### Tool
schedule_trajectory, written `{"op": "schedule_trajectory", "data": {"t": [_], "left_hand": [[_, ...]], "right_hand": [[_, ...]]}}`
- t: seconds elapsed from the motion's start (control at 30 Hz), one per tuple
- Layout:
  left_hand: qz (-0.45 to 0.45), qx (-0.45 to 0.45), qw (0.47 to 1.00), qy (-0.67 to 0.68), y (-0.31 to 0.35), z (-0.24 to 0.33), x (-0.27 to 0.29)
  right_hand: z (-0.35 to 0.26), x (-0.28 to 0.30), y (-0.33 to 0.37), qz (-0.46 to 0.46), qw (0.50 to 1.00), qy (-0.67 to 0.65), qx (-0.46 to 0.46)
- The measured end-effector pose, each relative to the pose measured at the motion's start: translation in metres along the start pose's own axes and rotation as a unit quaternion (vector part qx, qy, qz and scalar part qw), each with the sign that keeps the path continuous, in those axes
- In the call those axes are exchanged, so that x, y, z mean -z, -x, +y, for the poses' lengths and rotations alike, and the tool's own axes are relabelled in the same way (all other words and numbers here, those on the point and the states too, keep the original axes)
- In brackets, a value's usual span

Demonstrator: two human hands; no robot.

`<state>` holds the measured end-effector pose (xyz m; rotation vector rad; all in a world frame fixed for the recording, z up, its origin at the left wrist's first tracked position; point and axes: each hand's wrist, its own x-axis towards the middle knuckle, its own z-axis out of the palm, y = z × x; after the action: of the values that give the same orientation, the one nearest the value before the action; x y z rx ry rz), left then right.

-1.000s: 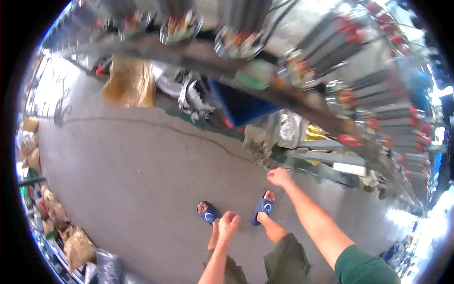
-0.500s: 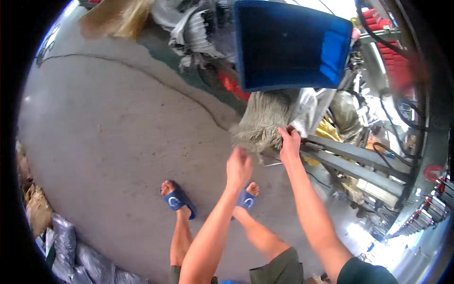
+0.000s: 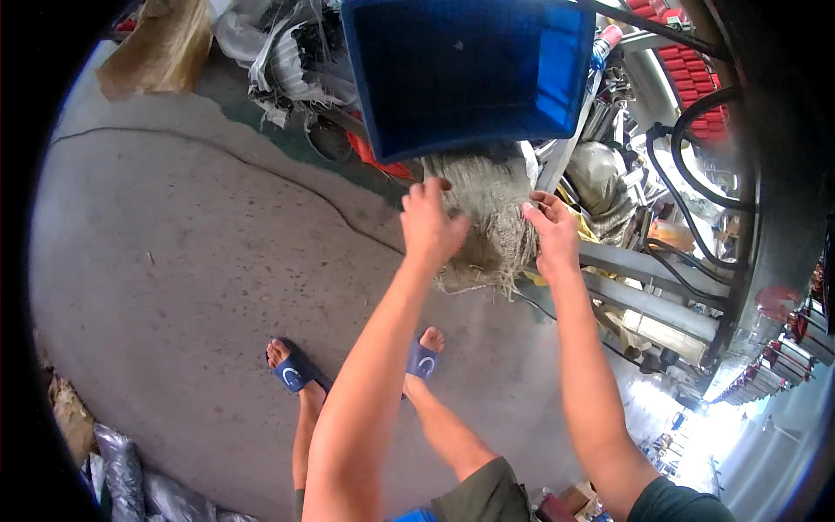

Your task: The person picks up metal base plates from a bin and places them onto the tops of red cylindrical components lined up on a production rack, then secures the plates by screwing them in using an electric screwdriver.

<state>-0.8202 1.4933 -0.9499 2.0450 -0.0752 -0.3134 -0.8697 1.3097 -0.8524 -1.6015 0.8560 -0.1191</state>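
Poising left hand (image 3: 432, 224) and right hand (image 3: 557, 233) at frayed sacking (image 3: 491, 196) still partly hidden by the blue bin (image 3: 557, 74), I can't tell whether either grips.

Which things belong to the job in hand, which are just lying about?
Likely in use:
frayed woven sack, at left hand and right hand;
blue bin beyond it, possibly.

Apparently lying about:
brown sheet;
dark cable on floor;
grey plastic bundles.
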Motion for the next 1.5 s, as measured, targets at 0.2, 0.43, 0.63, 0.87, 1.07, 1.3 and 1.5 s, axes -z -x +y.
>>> {"op": "schedule_trajectory", "data": {"t": [0.2,0.43,0.63,0.87,1.07,1.3,1.5], "left_hand": [[-0.032,0.047,0.982,-0.179,0.017,0.019,-0.011],[0.067,0.003,0.997,-0.044,-0.032,0.013,0.015],[-0.011,0.016,0.998,0.053,-0.053,0.049,0.026],[0.054,-0.079,0.991,-0.091,-0.04,0.069,0.027],[-0.032,-0.067,0.997,-0.006,0.0,0.073,-0.011],[0.028,-0.006,0.99,0.14,0.001,0.07,0.002],[0.031,0.033,0.994,0.098,-0.016,0.081,0.025]], "right_hand": [[0.002,-0.014,-0.015,-0.011,0.98,0.172,0.102],[-0.032,-0.011,-0.013,0.036,0.877,0.412,0.244],[-0.054,-0.026,0.016,0.133,0.712,0.543,0.425],[0.092,-0.047,-0.072,-0.123,0.934,0.252,0.22],[0.168,-0.024,-0.139,-0.232,0.787,0.545,0.174],[0.135,-0.004,-0.126,-0.137,0.953,0.267,-0.047],[0.115,-0.023,-0.089,-0.056,0.991,0.061,-0.107]]}}
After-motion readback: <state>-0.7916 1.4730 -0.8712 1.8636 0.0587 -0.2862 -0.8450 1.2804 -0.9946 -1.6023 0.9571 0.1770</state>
